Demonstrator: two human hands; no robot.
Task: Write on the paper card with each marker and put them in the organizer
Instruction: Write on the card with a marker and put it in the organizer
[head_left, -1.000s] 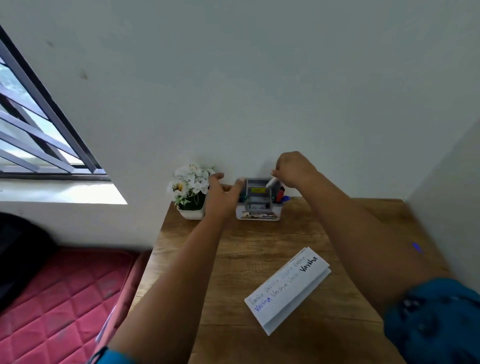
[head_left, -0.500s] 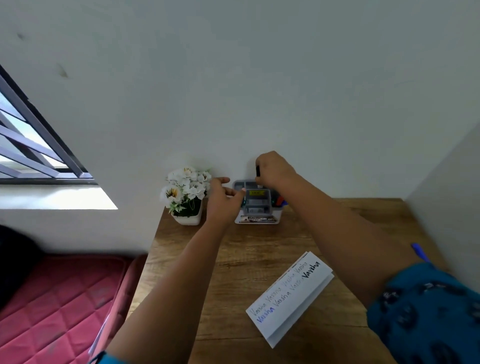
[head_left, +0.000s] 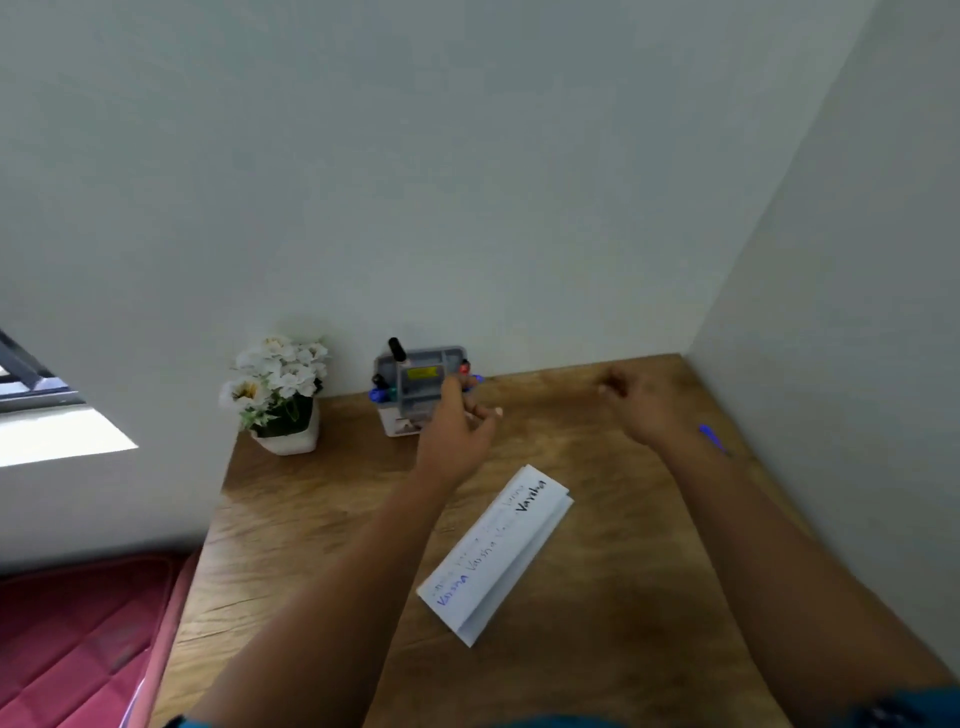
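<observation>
Desk (head_left: 322, 519): the bare wooden top runs under both your forearms; nothing on it resists a slide.
Paper card (head_left: 496, 551): folded and lying flat between your arms, nearer you than either hand. Judge it light and floppy, so pin it flat with a palm and lift it by a long edge.
Organizer (head_left: 415, 382): it stands against the wall, just beyond your left hand. It looks like light plastic that could skid, so steady its side wall.
Black marker (head_left: 397, 353): upright in the organizer's far left corner. Smooth, stiff barrel; pinch it mid-shaft.
Left hand (head_left: 457, 431): empty, fingers loosely spread.
Right hand (head_left: 641, 402): blurred, curled loosely, apparently holding nothing.
</observation>
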